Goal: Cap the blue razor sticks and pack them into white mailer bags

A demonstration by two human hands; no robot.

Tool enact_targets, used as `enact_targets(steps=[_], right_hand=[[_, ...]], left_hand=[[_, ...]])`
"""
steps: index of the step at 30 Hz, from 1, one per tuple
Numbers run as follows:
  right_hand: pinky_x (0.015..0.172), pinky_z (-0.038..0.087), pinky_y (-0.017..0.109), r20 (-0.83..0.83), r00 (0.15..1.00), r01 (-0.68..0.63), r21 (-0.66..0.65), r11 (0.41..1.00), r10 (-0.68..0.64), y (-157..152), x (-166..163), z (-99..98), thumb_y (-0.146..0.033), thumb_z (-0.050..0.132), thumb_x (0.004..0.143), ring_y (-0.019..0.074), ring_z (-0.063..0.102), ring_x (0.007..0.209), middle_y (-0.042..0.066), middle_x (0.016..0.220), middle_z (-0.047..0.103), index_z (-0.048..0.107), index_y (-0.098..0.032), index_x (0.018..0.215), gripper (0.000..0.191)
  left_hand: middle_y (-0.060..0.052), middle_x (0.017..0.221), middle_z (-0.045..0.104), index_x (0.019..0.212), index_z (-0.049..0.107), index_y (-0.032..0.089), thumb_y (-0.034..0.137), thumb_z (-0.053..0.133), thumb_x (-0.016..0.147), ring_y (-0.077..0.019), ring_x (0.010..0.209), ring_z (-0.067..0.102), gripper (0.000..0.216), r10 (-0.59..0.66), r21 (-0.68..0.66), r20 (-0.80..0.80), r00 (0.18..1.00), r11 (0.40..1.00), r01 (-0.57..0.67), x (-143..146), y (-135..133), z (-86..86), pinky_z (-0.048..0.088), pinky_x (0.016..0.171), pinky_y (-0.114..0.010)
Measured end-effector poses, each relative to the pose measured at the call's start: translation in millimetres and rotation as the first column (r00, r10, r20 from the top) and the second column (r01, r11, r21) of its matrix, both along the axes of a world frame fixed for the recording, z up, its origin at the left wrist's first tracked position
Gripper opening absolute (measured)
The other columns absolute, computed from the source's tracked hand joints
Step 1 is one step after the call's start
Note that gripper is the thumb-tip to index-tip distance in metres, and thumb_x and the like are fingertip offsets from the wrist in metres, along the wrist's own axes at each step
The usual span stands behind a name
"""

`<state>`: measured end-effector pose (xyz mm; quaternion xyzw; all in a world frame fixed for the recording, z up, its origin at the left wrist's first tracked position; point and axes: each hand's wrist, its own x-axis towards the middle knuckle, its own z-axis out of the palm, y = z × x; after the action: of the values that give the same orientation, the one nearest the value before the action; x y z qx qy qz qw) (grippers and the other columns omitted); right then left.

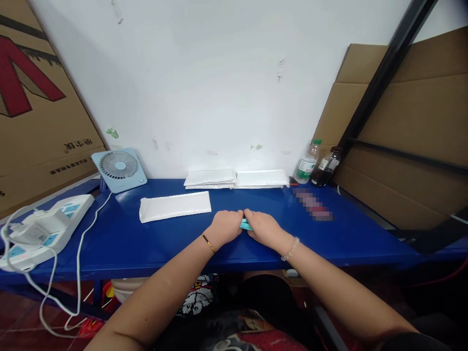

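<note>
My left hand point(227, 227) and my right hand point(266, 227) meet over the front middle of the blue table. Both are closed around a small turquoise object point(246, 224); only a short piece of it shows between them, so its kind cannot be made out. Left of my hands lies a flat white padded envelope point(175, 205), apart from them. Against the wall, two low piles of similar white envelopes sit side by side, a left pile point(210, 178) and a right pile point(262, 178).
A light blue fan point(120, 165) stands at the back left of the blue table point(146, 248). Nearer is a white power strip point(69, 214) with plugs and loose cables. At the back right are a clear water bottle point(306, 165) and a dark drink bottle point(326, 168). Cardboard flanks both sides.
</note>
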<state>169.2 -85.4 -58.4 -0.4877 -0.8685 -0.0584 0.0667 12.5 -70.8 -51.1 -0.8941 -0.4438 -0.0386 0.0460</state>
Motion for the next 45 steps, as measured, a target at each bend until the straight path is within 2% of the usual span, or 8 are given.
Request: enact_targets(steps=[8, 14, 19, 28, 32, 34, 39, 45], right_hand=[[0.062, 0.044, 0.028, -0.226, 0.969, 0.084, -0.096, 0.992, -0.104, -11.2, 15.0, -3.1, -0.022, 0.049, 0.087, 0.0212, 0.064, 0.072, 0.008, 0.085, 0.066, 0.052, -0.019, 0.097, 0.011], [0.055, 0.046, 0.027, -0.913, 0.369, -0.076, -0.215, 0.974, -0.173, -16.0, 0.5, -7.5, -0.042, 0.046, 0.088, 0.0144, 0.055, 0.055, 0.0, 0.067, 0.058, 0.048, -0.02, 0.091, 0.022], [0.074, 0.05, 0.033, -0.914, 0.393, -0.111, -0.157, 0.981, -0.101, -23.1, -29.3, -21.0, -0.028, 0.05, 0.082, 0.0226, 0.062, 0.088, 0.008, 0.092, 0.066, 0.056, -0.02, 0.104, 0.024], [0.057, 0.045, 0.026, -0.862, 0.461, -0.115, -0.294, 0.949, -0.211, -28.8, -26.3, -30.3, -0.023, 0.057, 0.071, 0.0163, 0.056, 0.063, 0.002, 0.068, 0.062, 0.052, -0.018, 0.075, 0.008], [0.051, 0.043, 0.025, -0.854, 0.473, -0.159, -0.324, 0.933, -0.216, -37.5, -18.4, -20.5, -0.034, 0.053, 0.08, 0.0133, 0.051, 0.052, -0.002, 0.061, 0.055, 0.052, -0.02, 0.084, 0.014], [0.05, 0.044, 0.025, -0.844, 0.482, -0.16, -0.35, 0.923, -0.237, -38.6, -9.5, -15.1, -0.04, 0.053, 0.082, 0.0127, 0.051, 0.051, -0.002, 0.063, 0.054, 0.052, -0.02, 0.087, 0.02], [0.048, 0.044, 0.024, -0.825, 0.506, -0.143, -0.369, 0.918, -0.253, -33.4, 10.6, -8.6, -0.046, 0.053, 0.082, 0.013, 0.051, 0.053, -0.003, 0.063, 0.051, 0.051, -0.02, 0.085, 0.027], [0.051, 0.046, 0.026, -0.84, 0.466, -0.118, -0.369, 0.922, -0.277, -30.7, 15.1, -12.0, -0.048, 0.054, 0.082, 0.013, 0.051, 0.051, -0.004, 0.059, 0.049, 0.05, -0.02, 0.086, 0.029]], left_hand=[[-0.014, 0.131, 0.053, 0.13, 0.044, 0.02, 0.043, 0.079, 0.056, -0.032, 0.119, 0.05, 0.086, -0.139, -0.142, 0.3, 0.944, 0.972, 0.189, -47.6, 10.1, 28.2, 0.04, 0.097, -0.042], [-0.014, 0.144, 0.038, 0.142, 0.026, 0.026, 0.043, 0.073, 0.069, -0.0282, 0.131, 0.038, 0.089, 0.052, -0.257, 0.867, 0.495, 0.898, 0.356, -32.6, -6.2, 44.8, 0.037, 0.104, -0.044], [-0.009, 0.103, 0.066, 0.106, 0.055, 0.018, 0.038, 0.073, 0.069, -0.0217, 0.093, 0.064, 0.046, 0.205, -0.305, 0.946, 0.251, 0.822, 0.481, 17.2, -29.3, 36.5, 0.051, 0.08, -0.033], [-0.003, 0.066, 0.059, 0.067, 0.052, 0.018, 0.056, 0.035, 0.09, -0.0148, 0.067, 0.059, 0.047, 0.21, -0.316, 0.926, 0.313, 0.885, 0.341, 20.3, -31.2, 13.1, 0.049, 0.069, -0.03], [-0.014, 0.137, 0.045, 0.128, 0.045, 0.021, 0.06, 0.065, 0.069, -0.0266, 0.121, 0.047, 0.074, -0.062, -0.194, 0.725, 0.686, 0.937, 0.289, -36.2, -11.5, 21.3, 0.041, 0.098, -0.038], [-0.013, 0.151, 0.027, 0.137, 0.039, 0.023, 0.061, 0.066, 0.068, -0.0313, 0.138, 0.024, 0.083, 0.098, -0.152, 0.436, 0.895, 0.988, -0.034, -86.1, 8.1, 25.7, 0.026, 0.11, -0.042], [-0.021, 0.147, 0.032, 0.14, 0.039, 0.018, 0.061, 0.043, 0.081, -0.0441, 0.133, 0.029, 0.073, 0.692, -0.148, 0.05, 0.721, 0.719, -0.679, -206.0, 53.8, 28.9, 0.028, 0.099, -0.061], [-0.019, 0.104, 0.068, 0.127, 0.052, 0.011, 0.068, 0.04, 0.076, -0.0315, 0.087, 0.065, 0.077, 0.595, -0.35, -0.137, 0.792, 0.719, -0.601, -219.1, 30.0, 39.3, 0.046, 0.075, -0.038]])
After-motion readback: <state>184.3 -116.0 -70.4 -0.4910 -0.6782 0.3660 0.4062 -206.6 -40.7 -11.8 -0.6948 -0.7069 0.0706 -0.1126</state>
